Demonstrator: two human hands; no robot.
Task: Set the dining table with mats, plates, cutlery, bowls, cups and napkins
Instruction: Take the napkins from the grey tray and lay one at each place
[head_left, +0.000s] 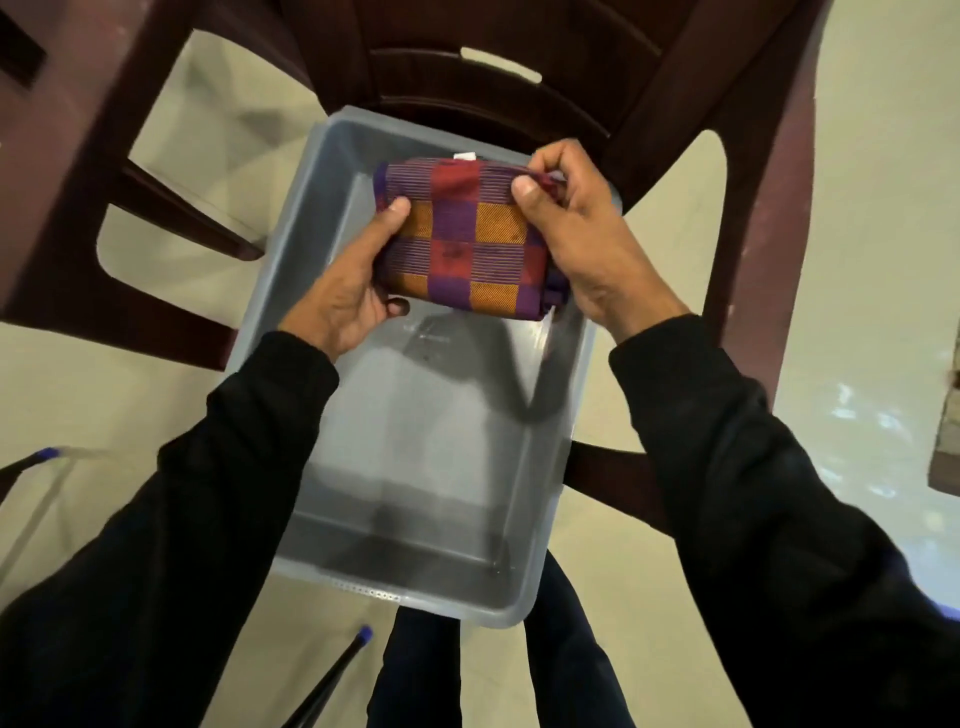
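A folded checked napkin in purple, red and orange hangs above a grey plastic tub. My left hand grips its left edge, thumb on top and fingers underneath. My right hand pinches the napkin's upper right corner between thumb and fingers. The tub shows nothing inside it. It rests on the seat of a dark brown plastic chair.
The chair's back and arms frame the tub at the top, left and right. Pale tiled floor surrounds it. Two thin dark rods with blue tips stand at the lower left. My legs are below the tub.
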